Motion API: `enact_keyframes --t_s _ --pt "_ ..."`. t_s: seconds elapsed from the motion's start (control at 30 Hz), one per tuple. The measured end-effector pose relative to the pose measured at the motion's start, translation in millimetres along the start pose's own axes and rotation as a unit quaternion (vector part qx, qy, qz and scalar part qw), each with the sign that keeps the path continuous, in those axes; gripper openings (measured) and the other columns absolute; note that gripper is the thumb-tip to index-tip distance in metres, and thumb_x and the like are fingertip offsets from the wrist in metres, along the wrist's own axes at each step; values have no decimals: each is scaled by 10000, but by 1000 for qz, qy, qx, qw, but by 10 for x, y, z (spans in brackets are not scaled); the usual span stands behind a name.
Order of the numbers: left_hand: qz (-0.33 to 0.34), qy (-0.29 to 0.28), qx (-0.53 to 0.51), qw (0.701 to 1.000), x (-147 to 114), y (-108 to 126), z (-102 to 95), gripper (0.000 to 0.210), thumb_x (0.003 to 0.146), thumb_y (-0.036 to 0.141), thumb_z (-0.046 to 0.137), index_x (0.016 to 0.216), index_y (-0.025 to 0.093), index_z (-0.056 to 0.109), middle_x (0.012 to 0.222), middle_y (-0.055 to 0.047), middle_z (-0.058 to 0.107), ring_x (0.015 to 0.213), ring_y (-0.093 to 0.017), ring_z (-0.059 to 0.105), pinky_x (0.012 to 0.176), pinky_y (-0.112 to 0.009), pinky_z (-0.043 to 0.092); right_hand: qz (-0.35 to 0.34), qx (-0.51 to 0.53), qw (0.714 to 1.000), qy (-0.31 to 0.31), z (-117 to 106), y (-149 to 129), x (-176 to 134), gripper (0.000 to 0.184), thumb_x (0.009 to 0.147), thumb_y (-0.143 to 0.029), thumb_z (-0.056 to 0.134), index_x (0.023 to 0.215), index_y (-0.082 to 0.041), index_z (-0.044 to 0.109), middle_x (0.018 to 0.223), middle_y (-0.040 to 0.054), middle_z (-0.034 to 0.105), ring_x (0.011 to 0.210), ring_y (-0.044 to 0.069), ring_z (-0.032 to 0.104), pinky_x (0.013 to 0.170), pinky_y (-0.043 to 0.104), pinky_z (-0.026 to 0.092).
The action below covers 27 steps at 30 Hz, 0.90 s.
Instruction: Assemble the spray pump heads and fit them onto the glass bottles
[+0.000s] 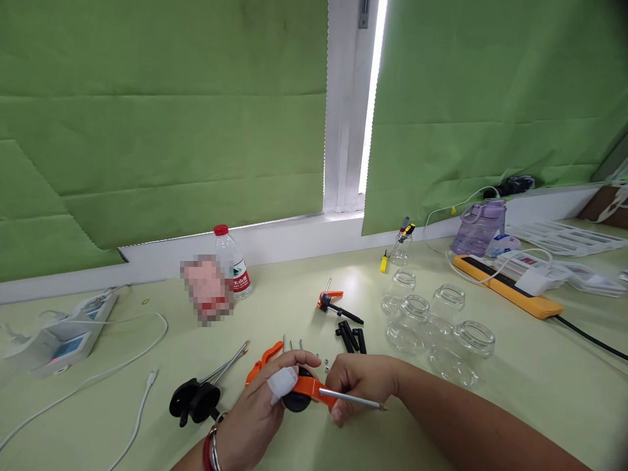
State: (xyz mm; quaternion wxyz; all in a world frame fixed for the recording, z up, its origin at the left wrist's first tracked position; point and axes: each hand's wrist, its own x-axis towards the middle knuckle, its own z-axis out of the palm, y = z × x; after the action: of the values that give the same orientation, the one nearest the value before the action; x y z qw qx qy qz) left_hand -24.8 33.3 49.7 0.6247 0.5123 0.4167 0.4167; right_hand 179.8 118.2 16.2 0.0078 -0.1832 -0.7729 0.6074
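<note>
Creased green blinds hang at twelve o'clock above a smooth cream table. Past eight, I see a plastic bottle, its label's Chinese characters too small to read. At six, my left hand clasps an orange-and-black piece with a metal rod; my right hand curls around its orange end. Clear, round-bellied jars stand at four, nuts at six.

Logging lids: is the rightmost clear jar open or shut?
Open: no lid sits on the jar; its bare mouth shows, facing up.
</note>
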Motion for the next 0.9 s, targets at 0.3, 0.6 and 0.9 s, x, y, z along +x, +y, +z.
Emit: enact_keyframes --t_s 0.3,0.6,0.9 --pt "18 36 -138 990 87 -16 14 271 910 344 429 1069 203 597 881 -39 572 791 -150 465 730 -279 353 -272 49 925 260 74 12 90 612 716 -269 727 1285 -254 503 894 33 593 714 102 516 668 255 438" --pt "-35 -31 -249 967 86 -51 79 264 920 300 391 1011 154 591 844 -97 632 770 -191 557 704 -318 381 -232 136 937 225 41 -48 18 274 783 -295 664 1035 -192 694 871 56 562 758 137 564 683 284 456" --pt "32 88 -231 968 126 61 -66 251 917 314 407 1020 160 575 821 -62 617 737 -177 556 734 -322 399 -166 -189 910 328 1 -30 96 316 943 -320 384 954 -159 655 808 66 621 806 169 521 756 322 412"
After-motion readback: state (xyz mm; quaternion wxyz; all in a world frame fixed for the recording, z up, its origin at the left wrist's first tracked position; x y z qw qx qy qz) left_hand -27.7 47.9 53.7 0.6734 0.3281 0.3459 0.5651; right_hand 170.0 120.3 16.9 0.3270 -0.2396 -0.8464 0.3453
